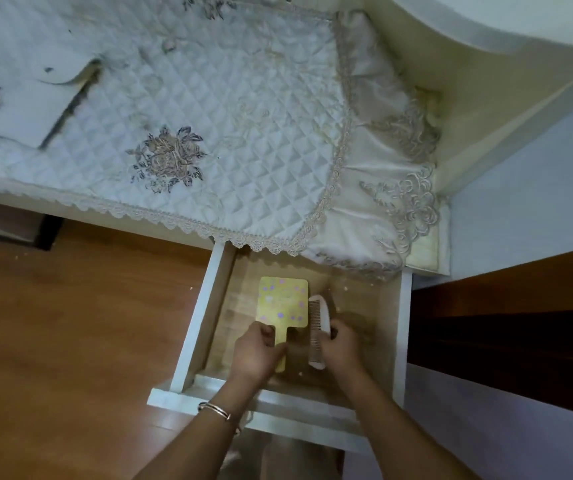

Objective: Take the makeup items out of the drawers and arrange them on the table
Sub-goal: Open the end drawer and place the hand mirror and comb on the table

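A white drawer (202, 320) stands pulled out below the table's front edge. Inside it lies a yellow hand mirror (283, 303) with pink and purple dots, its handle pointing toward me. My left hand (255, 355) is closed around that handle. Just right of the mirror is a white comb (318, 320), teeth facing left. My right hand (342, 348) grips the comb's right side near its middle. Both items are still inside the drawer.
The table (444, 237) is covered by a white quilted cloth (229, 109) with embroidered flowers and a lace edge. Flat white pieces lie at the cloth's far left (36, 98). Wooden floor (70, 323) lies left of the drawer, dark wooden furniture (506, 327) to its right.
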Demonstrator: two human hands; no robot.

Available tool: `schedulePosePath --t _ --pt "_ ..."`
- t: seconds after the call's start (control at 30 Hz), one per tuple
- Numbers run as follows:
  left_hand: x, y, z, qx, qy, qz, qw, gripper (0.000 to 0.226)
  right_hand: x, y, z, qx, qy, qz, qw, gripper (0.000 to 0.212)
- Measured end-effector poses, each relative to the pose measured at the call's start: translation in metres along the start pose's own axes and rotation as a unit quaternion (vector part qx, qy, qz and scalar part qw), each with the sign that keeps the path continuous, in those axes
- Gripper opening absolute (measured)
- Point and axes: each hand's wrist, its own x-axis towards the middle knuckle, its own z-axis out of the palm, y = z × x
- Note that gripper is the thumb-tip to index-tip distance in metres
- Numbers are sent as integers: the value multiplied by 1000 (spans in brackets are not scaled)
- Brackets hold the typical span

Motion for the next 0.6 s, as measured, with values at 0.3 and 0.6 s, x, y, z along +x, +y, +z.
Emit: schedulePosePath --t 0.3,0.6 --pt "-60 14 -93 -170 -107 29 979 12 -52 -32 -47 67 -102 -143 982 23" --pt "-11 111 -193 -234 96 128 959 13 -20 -189 -61 175 -60 -222 957 15"
